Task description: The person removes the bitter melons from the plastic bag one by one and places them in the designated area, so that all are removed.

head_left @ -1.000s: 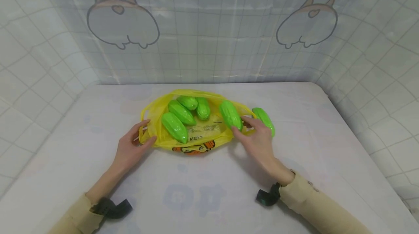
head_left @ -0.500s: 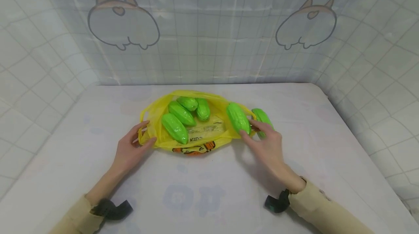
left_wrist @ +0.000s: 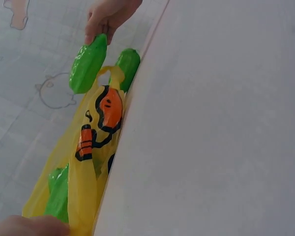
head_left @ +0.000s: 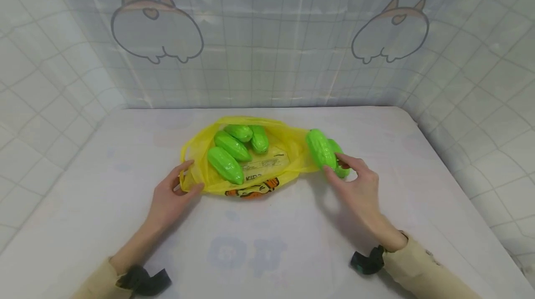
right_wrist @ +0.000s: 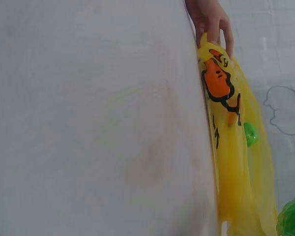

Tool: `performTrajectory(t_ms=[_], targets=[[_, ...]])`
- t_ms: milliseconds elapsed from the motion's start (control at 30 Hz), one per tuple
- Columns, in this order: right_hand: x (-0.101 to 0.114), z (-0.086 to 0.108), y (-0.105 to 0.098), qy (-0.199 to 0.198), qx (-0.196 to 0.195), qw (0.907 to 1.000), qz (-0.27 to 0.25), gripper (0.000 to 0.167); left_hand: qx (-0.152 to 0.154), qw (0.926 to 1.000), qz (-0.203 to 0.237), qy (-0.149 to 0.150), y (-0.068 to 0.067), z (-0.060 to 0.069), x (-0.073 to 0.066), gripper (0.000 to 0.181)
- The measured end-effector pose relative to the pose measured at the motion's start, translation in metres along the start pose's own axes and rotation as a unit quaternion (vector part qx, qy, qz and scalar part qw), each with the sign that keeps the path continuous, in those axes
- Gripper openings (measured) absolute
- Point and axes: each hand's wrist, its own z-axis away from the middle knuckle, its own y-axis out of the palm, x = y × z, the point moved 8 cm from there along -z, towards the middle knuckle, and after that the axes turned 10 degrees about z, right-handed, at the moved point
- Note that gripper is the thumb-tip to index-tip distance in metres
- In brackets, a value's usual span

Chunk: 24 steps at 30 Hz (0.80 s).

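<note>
Both hands are well apart. Left hand (head_left: 171,197) holds one end of a yellow bag (head_left: 298,148) between its thumb and fingers. Right hand (head_left: 357,187) pinches a bumpy green cucumber (head_left: 321,148) close to its near end. That cucumber is up in the air, near the bag's right end (the left wrist view shows this well). A second cucumber (left_wrist: 130,64) lies on the white table (head_left: 267,224) just beside the bag, and in the head view the held one hides part of it. The bag lies with its mouth wide open. Four more cucumbers (head_left: 225,165) lie inside, close together, mostly on the left. An orange and black picture (head_left: 252,190) is on the front of the bag. Tan sleeves (head_left: 426,271) cover the person's arms. Two animal drawings (head_left: 156,25) with pointy ears are on the wall (head_left: 276,53) at the back.
</note>
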Motion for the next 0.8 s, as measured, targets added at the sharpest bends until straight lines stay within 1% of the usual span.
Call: performTrajectory(t_ms=[100,300,433,600,800], targets=[[-0.005,0.0,-0.005,0.005,-0.003,0.9999,0.01,0.039,0.001,1.0,-0.004,-0.005,0.002,0.003,-0.001,0.065],[-0.015,-0.002,-0.014,0.019,-0.008,0.9997,0.016,0.036,0.003,0.9999,-0.009,0.009,0.002,0.005,-0.004,0.069],[-0.023,-0.003,-0.018,0.03,-0.012,0.9991,0.028,0.036,0.004,0.9999,-0.011,0.01,0.001,0.007,-0.004,0.071],[-0.029,-0.004,-0.026,0.039,-0.03,0.9982,0.035,0.036,0.006,0.9998,-0.016,0.006,-0.002,0.009,-0.005,0.071],[-0.038,-0.005,-0.035,0.054,-0.043,0.9967,0.042,0.035,0.01,0.9998,-0.007,0.016,-0.005,0.015,-0.006,0.071]])
